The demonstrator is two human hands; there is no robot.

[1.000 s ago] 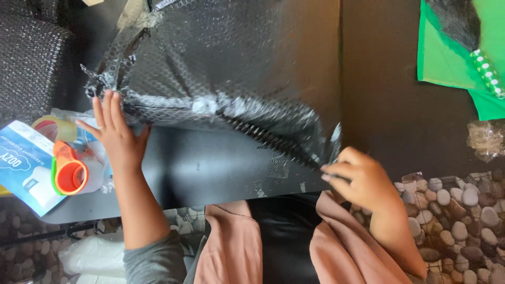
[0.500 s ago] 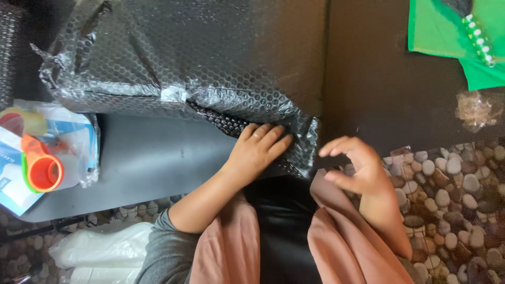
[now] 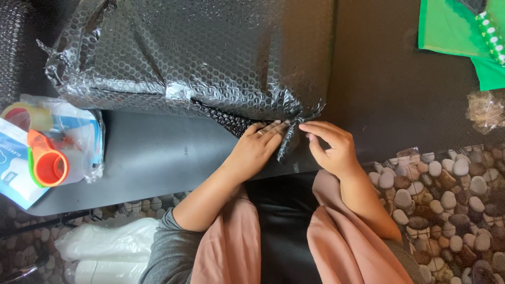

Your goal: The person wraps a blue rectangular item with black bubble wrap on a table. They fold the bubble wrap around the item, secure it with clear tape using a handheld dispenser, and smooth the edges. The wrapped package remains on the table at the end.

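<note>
From the head view, a large parcel wrapped in black bubble wrap (image 3: 210,58) is lying across the far part of a dark mat (image 3: 158,152) spread over a pebble-patterned floor (image 3: 447,200). The left hand (image 3: 255,150) is resting flat with its fingers stretched out, pressing down on the wrap's loose flap at the parcel's near right corner, close to the mat's near edge. The right hand (image 3: 331,147) is sitting just beside it, with its fingers curled and its fingertips pinching the gathered edge of the same flap. Both hands are almost touching each other. At the mat's left edge, an orange tape dispenser (image 3: 44,160) is lying on a clear plastic bag (image 3: 79,137). A green sheet (image 3: 452,31) is showing at the far right corner. White plastic rolls (image 3: 105,252) are lying on the floor at the near left.
</note>
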